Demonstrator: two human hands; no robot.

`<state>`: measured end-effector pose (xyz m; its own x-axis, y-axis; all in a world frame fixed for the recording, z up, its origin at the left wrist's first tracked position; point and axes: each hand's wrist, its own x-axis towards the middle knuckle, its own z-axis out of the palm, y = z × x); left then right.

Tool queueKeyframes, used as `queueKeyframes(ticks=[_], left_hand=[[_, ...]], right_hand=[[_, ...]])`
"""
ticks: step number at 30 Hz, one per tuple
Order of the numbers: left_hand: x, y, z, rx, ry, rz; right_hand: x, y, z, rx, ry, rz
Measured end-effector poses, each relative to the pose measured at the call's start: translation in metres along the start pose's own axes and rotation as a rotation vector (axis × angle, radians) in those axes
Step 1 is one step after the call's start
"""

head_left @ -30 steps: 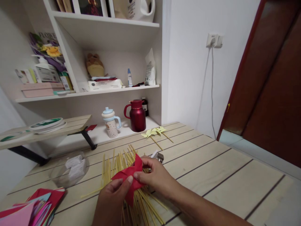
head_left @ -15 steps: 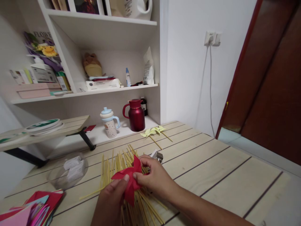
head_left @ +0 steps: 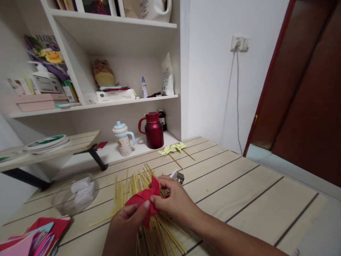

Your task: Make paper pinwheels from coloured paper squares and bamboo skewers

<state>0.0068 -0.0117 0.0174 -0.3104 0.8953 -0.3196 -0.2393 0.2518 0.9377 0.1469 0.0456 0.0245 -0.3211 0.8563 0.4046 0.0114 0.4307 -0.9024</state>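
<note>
1. Head view: a red paper pinwheel (head_left: 145,201) is pinched between the left hand (head_left: 125,227) and right hand (head_left: 174,202).
2. It is held just above yellow sticks (head_left: 133,188) on the wooden table (head_left: 239,192).

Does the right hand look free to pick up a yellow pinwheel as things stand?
Probably not yet: the right hand and left hand both pinch the red paper pinwheel; the yellow pinwheels lie beyond, over bare table.

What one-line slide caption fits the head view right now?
Both hands, left hand and right hand, pinch a red paper pinwheel above scattered wooden sticks on the table.
</note>
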Motion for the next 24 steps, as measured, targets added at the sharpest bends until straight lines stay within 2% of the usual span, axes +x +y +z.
queueKeyframes(ticks=[6,9,14,18,24], left_hand=[[-0.001,0.005,0.002,0.238,0.155,0.187],[-0.005,0.012,0.005,0.278,0.242,0.198],[-0.001,0.017,-0.001,0.073,0.259,0.168],[0.010,0.016,-0.013,-0.041,0.251,0.160],[0.020,0.018,-0.034,-0.210,0.337,0.217]], right_hand=[[0.000,0.000,0.002,-0.018,0.006,-0.004],[0.000,-0.001,0.000,-0.001,0.001,-0.001],[0.002,0.001,-0.010,0.155,0.035,0.105],[0.007,0.006,-0.017,0.253,0.123,0.078],[0.017,0.009,-0.031,0.307,0.259,0.073]])
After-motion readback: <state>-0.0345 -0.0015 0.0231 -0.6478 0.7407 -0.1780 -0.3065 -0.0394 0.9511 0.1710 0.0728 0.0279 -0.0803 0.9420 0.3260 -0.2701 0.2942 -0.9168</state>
